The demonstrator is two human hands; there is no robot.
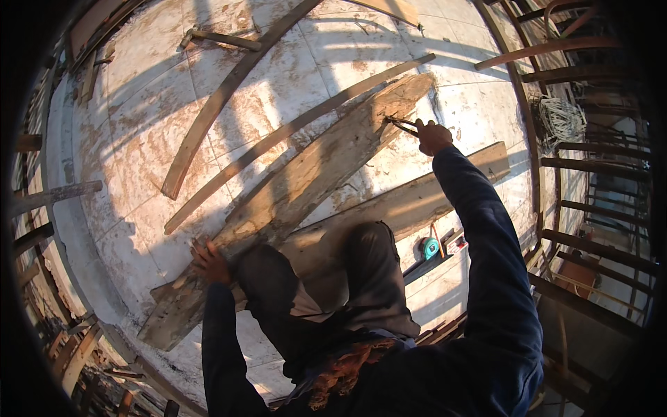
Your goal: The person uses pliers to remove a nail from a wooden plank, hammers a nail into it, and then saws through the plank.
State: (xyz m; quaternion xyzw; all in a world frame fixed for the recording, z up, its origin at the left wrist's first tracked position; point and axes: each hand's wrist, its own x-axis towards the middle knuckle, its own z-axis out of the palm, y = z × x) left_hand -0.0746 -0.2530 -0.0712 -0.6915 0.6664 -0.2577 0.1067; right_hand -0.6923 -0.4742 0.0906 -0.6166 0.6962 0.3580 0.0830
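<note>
My right hand (433, 137) grips a dark two-legged metal tool (403, 124), like pliers or dividers, whose far end touches the upper part of a rough, weathered plank (326, 157) lying diagonally. My left hand (208, 263) rests with fingers spread on that same plank's lower part. Under it and to the right lies a second long board (479, 167), with my bent knees over it. A thin curved wooden strip (278, 139) lies just beyond the rough plank.
On the stained tiled floor (132, 174) are a second curved strip (215, 104), a hammer (222, 38) and a teal tape measure (431, 247) beside small tools. A bundle of pale cord (559, 118) lies right. Wooden slats (597, 167) line the right side, and timber (80, 354) the lower left.
</note>
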